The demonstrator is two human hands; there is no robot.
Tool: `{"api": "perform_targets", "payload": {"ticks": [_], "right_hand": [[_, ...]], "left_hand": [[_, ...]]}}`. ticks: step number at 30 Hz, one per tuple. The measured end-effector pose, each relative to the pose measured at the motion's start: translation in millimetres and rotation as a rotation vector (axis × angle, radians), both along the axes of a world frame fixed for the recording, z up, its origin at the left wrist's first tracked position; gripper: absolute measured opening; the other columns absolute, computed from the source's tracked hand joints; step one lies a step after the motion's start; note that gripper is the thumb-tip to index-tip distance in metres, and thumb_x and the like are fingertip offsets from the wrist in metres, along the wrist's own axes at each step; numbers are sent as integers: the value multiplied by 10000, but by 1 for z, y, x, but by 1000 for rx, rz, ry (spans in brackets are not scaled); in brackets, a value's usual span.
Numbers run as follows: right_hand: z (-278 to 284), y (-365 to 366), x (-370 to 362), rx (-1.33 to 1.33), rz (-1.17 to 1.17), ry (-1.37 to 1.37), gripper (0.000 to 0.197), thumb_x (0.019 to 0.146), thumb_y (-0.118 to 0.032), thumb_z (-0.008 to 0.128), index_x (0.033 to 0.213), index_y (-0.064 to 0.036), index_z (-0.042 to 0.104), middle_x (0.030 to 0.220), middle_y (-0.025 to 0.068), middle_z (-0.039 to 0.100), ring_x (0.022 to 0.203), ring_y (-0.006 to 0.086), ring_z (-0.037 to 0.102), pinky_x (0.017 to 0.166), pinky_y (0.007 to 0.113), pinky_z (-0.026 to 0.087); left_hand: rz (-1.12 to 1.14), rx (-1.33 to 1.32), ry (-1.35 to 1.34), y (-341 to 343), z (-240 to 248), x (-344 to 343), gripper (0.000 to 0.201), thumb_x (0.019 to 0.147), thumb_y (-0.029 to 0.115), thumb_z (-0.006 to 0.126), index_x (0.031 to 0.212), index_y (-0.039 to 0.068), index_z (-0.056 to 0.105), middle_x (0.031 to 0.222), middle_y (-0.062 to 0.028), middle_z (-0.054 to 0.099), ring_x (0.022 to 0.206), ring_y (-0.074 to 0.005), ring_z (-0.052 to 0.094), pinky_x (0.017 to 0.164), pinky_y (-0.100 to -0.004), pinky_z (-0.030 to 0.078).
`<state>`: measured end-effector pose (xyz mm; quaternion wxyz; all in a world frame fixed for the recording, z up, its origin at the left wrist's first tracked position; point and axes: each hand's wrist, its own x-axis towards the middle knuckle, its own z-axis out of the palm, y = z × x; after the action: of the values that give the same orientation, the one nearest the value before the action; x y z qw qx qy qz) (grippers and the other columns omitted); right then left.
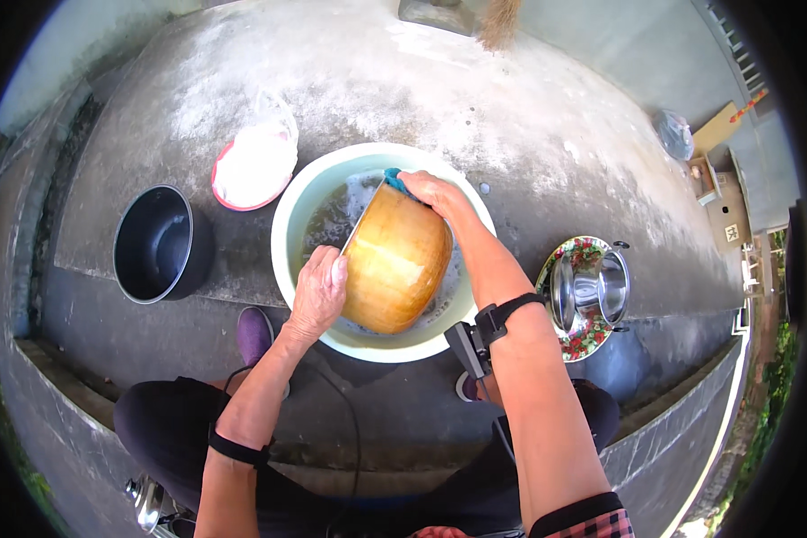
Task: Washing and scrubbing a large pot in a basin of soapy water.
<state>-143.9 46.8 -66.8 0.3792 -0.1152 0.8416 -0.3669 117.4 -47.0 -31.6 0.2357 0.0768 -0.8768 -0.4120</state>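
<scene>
A round pot [396, 260] with a yellow-brown, stained outside is tipped on its side over a pale green basin [285, 260] of sudsy water. My left hand [319, 291] is closed on the pot's rim at the lower left. At the upper rim, my right hand [429, 190] is closed on a teal scrubbing cloth [394, 179] and presses it against the edge. The inside of the pot faces away and is hidden. Foam floats on the greyish water around it.
Left of the basin stand a black inner pot [157, 247] and a red-rimmed dish [228, 199] under a white plastic bag [258, 166]. On the right, a floral tray [586, 345] carries shiny steel pots [611, 285]. A broom [499, 25] is at the far wall.
</scene>
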Motion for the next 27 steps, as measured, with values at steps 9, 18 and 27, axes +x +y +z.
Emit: {"api": "perform_targets", "payload": {"ticks": [9,18,27], "right_hand": [[73,23,143,-313,63,1117,350,777,-128,552,1047,92,523,1122,254,504,1064,402,485,923,460,387],[83,24,116,-90,92,825,328,810,-170,490,1045,53,545,1143,245,518,1069,383,500,891,461,395],[-30,40,8,-15,8,81,402,905,-314,389,1041,5,592,1001,100,615,844,148,560,774,323,434]], "left_hand": [[23,93,-31,13,35,-39,209,902,152,432,857,-41,499,738,-296,553,741,-464,546,623,-489,418],[-23,-200,7,-1,25,-38,191,900,109,428,820,-36,523,736,-238,541,716,-410,532,640,-472,430],[-23,-79,-92,3,3,5,301,945,193,367,776,-36,467,751,-214,488,711,-396,497,639,-453,408]]}}
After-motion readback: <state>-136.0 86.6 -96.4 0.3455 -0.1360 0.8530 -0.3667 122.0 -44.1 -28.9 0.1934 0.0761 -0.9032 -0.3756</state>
